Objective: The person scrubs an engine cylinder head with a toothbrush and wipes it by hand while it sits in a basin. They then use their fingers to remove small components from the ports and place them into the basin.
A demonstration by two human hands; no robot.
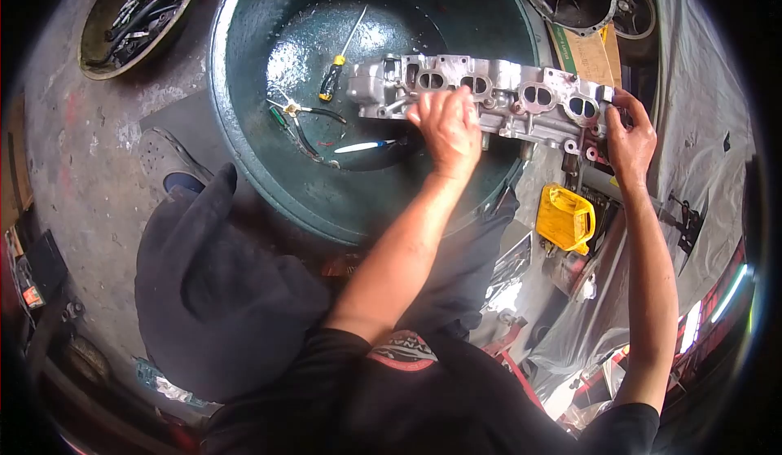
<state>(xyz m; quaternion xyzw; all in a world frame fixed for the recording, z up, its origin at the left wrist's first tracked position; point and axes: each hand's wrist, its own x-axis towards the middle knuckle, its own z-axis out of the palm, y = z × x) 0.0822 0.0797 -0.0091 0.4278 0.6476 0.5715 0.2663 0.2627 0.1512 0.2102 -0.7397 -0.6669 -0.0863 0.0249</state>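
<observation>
A grey metal cylinder head (497, 117), with paired oval ports along its face, lies across the right side of a large dark green tub (244, 162). My right hand (633, 141) grips its right end, fingers wrapped over the edge. Over the ports left of its middle is my left hand (450, 129), slightly blurred, fingers curled together against the metal; whatever they hold, if anything, is hidden. Inside the tub are a yellow-and-black screwdriver (332, 79), pliers (303, 111) with dark handles, and a thin white-and-blue tool (362, 146).
A round basin (90, 52) of metal parts stands at the upper left. Right of the tub are a yellow plastic container (564, 218), cardboard (582, 54) and a large metal housing (570, 7). Plastic sheeting (700, 129) hangs along the right. My dark-clothed leg (220, 292) is close to the tub.
</observation>
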